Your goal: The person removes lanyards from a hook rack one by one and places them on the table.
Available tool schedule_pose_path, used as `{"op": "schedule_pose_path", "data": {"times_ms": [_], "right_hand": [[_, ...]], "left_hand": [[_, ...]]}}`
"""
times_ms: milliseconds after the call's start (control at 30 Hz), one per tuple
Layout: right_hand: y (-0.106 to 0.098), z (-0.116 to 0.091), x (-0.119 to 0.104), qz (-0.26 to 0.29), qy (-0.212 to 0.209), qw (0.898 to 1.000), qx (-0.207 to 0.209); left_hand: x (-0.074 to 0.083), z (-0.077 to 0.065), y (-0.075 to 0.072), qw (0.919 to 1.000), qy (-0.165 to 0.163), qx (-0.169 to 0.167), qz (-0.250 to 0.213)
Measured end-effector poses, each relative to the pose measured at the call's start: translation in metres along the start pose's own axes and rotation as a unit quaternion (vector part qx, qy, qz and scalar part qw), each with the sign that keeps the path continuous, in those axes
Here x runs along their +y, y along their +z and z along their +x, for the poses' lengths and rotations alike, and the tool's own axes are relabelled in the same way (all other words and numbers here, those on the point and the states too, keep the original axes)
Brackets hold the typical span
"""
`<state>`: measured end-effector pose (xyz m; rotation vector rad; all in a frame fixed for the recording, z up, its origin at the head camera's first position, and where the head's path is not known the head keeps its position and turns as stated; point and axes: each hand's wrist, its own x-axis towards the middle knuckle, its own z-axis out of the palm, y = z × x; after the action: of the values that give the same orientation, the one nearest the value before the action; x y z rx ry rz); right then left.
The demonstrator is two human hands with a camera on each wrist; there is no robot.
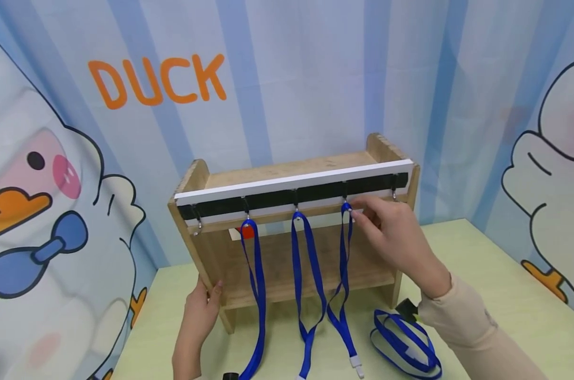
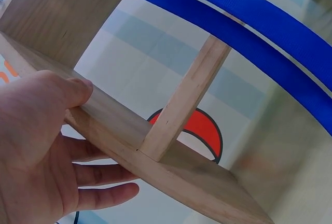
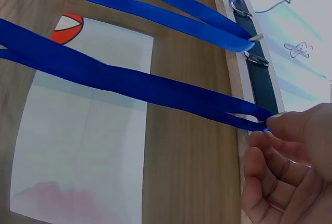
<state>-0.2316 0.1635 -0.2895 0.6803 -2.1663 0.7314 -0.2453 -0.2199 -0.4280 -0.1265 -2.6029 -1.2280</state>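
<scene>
A small wooden shelf stands on the table with a row of metal hooks along its front rail. My left hand grips its left side panel, thumb inside and fingers outside, as the left wrist view shows. Near the fourth hook from the left, my right hand pinches the top loop of a blue lanyard between thumb and index finger. Whether that loop sits fully on the hook is hidden by the fingertips. Two more blue lanyards hang from the second and third hooks: a left one and a middle one.
A coiled blue lanyard with a black piece lies on the pale table, right of the shelf. The outermost hooks, a left hook and a right hook, carry nothing. Behind stands a striped curtain with duck prints.
</scene>
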Motion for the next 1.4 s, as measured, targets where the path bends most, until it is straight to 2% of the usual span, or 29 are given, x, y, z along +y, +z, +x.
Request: {"op": "schedule_pose_path", "data": {"times_ms": [267, 633, 900, 1133, 1400], "right_hand": [[-0.002, 0.005, -0.003, -0.019, -0.030, 0.999, 0.008], [-0.013, -0.005, -0.012, -0.010, -0.053, 0.998, 0.029], [-0.022, -0.019, -0.023, -0.012, -0.046, 0.999, 0.023], [-0.031, -0.032, -0.037, 0.018, -0.058, 0.998, 0.018], [-0.039, -0.058, -0.052, 0.034, -0.053, 0.998, 0.028]], "left_hand": [[0.000, -0.001, 0.001, 1.0000, 0.007, 0.000, -0.001], [0.000, 0.000, 0.002, 1.0000, 0.006, -0.001, -0.005], [0.001, 0.000, 0.000, 0.9999, -0.001, -0.006, -0.008], [0.003, 0.001, -0.002, 0.9999, -0.003, -0.008, -0.012], [-0.001, 0.001, -0.001, 0.9998, -0.008, -0.012, -0.013]]}}
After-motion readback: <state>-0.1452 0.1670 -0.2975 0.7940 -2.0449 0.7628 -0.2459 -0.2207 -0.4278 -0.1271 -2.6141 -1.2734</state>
